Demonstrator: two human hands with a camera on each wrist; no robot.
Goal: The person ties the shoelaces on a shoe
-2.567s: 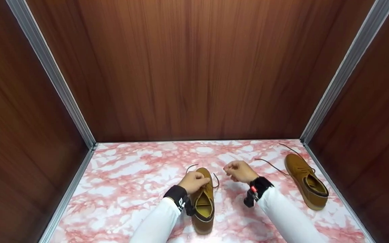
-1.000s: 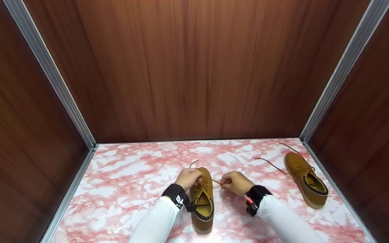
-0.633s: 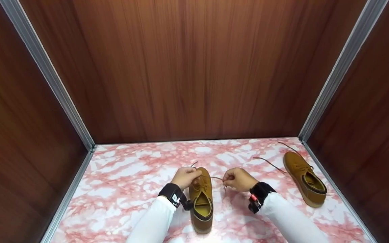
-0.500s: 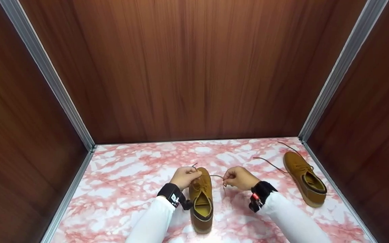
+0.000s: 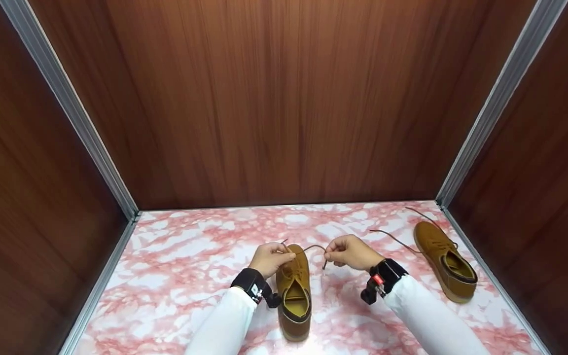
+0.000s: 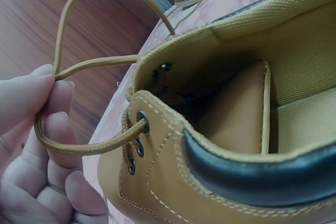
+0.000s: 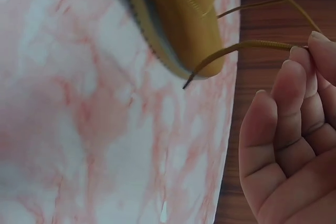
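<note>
A tan lace-up shoe [image 5: 294, 291] stands on the pink marbled surface, toe pointing away from me. My left hand [image 5: 270, 257] sits at the shoe's front left and pinches a loop of its brown lace [image 6: 79, 69]. My right hand [image 5: 349, 251] is just right of the toe, holding the other lace end [image 7: 247, 47], which arches between the two hands [image 5: 308, 246]. In the left wrist view the lace runs out of an eyelet [image 6: 142, 121] of the shoe [image 6: 220, 145]. The shoe's toe [image 7: 178, 19] shows in the right wrist view.
A second tan shoe [image 5: 444, 260] lies at the right edge of the surface with its laces [image 5: 392, 235] trailing loose to the left. Brown wood-grain walls [image 5: 284, 98] with metal corner strips [image 5: 491, 108] close in the back and both sides.
Both hands moved from beside the shoe's middle up to its toe. The right hand then drew its lace end up and to the right, so the lace now arches between the hands.
</note>
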